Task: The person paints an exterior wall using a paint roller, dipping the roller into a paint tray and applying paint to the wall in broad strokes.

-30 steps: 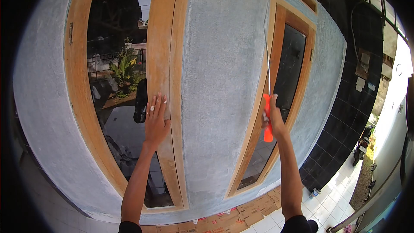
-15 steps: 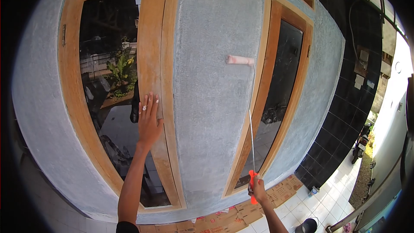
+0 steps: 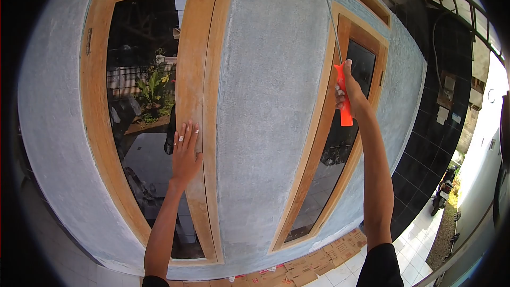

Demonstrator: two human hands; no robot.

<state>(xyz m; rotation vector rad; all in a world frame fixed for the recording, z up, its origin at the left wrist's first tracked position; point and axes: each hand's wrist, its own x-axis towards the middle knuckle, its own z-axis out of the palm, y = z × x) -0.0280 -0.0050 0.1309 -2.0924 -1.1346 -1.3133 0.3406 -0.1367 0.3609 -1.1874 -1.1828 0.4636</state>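
Currently | right hand (image 3: pixel 355 93) wrapped round handle (image 3: pixel 346 118) | left hand (image 3: pixel 186 154) flat on door (image 3: pixel 192 74), grasping nothing | risk: rod (image 3: pixel 336 36), far end unseen, might scrape frame (image 3: pixel 317 143) if wrist tilts

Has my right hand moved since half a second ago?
Yes, up: against the right wooden window frame, your right hand rose from near its bottom to its upper half.

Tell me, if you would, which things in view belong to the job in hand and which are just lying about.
Part of the job, it seems:
orange handle and metal rod, in the right grip
grey-blue wall
cardboard along its foot, perhaps

Just about, it seems:
motorbike
papers on the black tiles
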